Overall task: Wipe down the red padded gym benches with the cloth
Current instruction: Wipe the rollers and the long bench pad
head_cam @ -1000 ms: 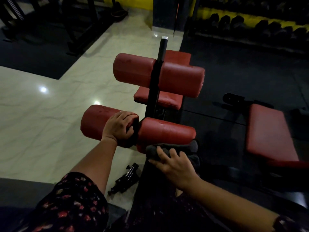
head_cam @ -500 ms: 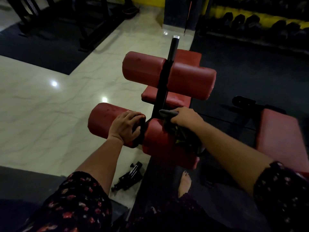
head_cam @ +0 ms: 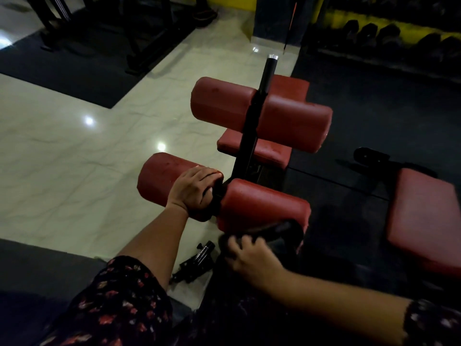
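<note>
A sit-up bench stands in front of me with two pairs of red roller pads on a black post (head_cam: pixel 252 126). My left hand (head_cam: pixel 194 189) grips the inner end of the near left roller (head_cam: pixel 159 178). My right hand (head_cam: pixel 252 258) holds a dark grey cloth (head_cam: pixel 274 232) against the lower front edge of the near right roller (head_cam: pixel 264 203); it is motion-blurred. The upper rollers (head_cam: pixel 294 123) sit higher and farther, with the bench's red seat pad (head_cam: pixel 269 151) behind them.
A second red padded bench (head_cam: pixel 424 221) lies to the right on the black rubber floor. A small black metal part (head_cam: pixel 197 263) lies on the pale tiles below the rollers. Dumbbells line a rack (head_cam: pixel 399 38) at the back right; dark machine frames (head_cam: pixel 112 28) stand at the back left.
My right hand dragged the cloth from the top of the near right roller down over its front to the lower edge. The left hand stayed gripping the left roller.
</note>
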Demonstrator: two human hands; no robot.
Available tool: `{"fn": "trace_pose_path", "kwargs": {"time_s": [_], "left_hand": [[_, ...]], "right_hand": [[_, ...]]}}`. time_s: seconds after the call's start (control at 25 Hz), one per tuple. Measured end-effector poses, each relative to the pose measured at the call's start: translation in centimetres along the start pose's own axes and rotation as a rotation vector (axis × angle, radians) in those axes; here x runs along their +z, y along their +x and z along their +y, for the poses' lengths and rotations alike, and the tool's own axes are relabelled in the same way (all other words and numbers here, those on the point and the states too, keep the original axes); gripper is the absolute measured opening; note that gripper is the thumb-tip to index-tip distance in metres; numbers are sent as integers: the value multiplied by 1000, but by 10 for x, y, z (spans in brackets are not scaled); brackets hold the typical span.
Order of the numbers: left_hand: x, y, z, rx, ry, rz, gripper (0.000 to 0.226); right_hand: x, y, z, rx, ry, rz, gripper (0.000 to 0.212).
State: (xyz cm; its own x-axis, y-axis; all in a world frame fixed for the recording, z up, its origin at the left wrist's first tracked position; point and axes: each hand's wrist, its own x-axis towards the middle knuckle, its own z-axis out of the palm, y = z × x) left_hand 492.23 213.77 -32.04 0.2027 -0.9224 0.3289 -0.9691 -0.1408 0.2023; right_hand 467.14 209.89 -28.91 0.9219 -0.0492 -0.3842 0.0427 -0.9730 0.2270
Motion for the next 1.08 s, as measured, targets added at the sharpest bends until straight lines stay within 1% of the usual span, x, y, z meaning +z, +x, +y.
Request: {"fn": "trace_pose_path", "kwargs": {"time_s": [0.04,0.08,0.12,0.24,0.32,0.4,0.44,0.6,0.72,0.8,0.84,0.88,0.92,1.0,1.04,1.08], "left_hand": [[-1,0,2,-3,0,11,48],[-2,0,3,-2,3,17,48],[-2,-1,4,5,8,24,48],[-1,0,0,13,26,41,47],[2,0,-3,22,44,21,45],[5,0,-6,56,77,4,43],[5,1,-7,66,87,2,42],[2,-1,-3,61,89,-3,42],[0,-2,0,-15,49,-9,43],[1,-3,0,-33,41,-16,44],[0,-3,0,-30,44,-13,45],[-1,-2,1,-27,48,-11,46],[-1,-3,1,-20,52,-2,47],[-1,-3,1,-10,49,9,47],[-1,-3,1,-6,48,11,47],[-1,-2,0,-4,52,13,47]], "right_hand": [[15,4,-8,-65,13,-97,39],[21,6,-11,-101,3,-126,37],[21,11,-12,-71,23,-133,39],[0,26,-12,23,32,148,48],[-31,30,1,111,75,247,48],[-52,33,21,191,176,280,40],[-60,33,34,215,254,264,36],[-77,43,92,342,501,204,46],[-68,73,146,430,807,54,46],[-51,93,176,491,855,-47,39],[-42,101,185,503,809,-76,38],[-33,107,189,484,770,-88,40],[-28,110,190,432,796,-84,48],[-25,107,185,273,951,-109,75],[-26,103,184,209,953,-152,83],[-28,99,183,172,893,-204,81]]}}
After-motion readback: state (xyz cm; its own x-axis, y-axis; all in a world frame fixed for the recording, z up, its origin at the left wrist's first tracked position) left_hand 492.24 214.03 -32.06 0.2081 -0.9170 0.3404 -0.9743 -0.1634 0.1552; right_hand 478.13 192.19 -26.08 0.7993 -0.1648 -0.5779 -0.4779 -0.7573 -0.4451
